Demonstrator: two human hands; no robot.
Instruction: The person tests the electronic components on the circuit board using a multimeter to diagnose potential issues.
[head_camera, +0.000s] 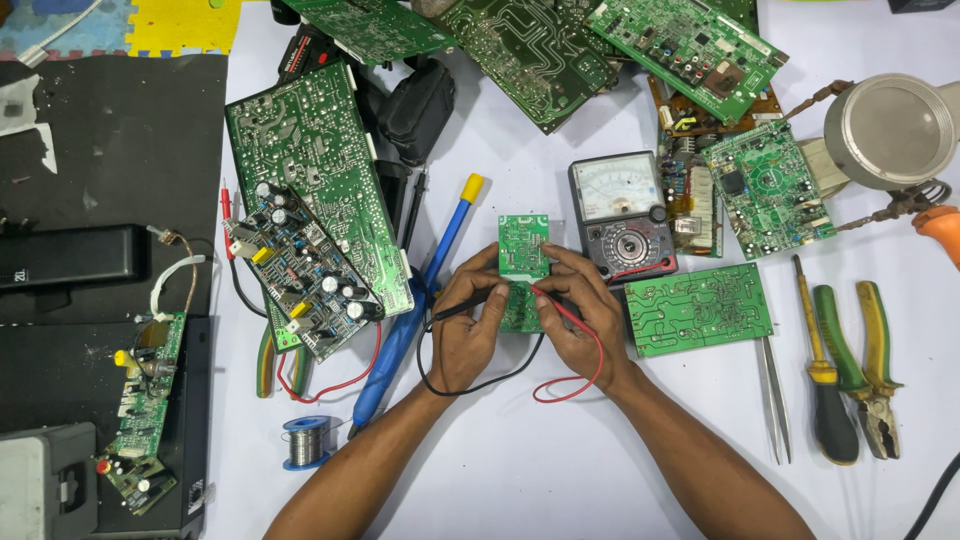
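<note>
A small green circuit board stands tilted on the white table between my hands. My left hand pinches a black test probe whose tip touches the board's lower part. My right hand grips a red test probe against the same board and steadies its edge. Black and red leads loop below my wrists. An analog multimeter lies just behind the right hand.
Several green circuit boards are piled at the back and left. A blue soldering tool, solder spool, tweezers, screwdriver, pliers and a magnifier lamp surround the white table.
</note>
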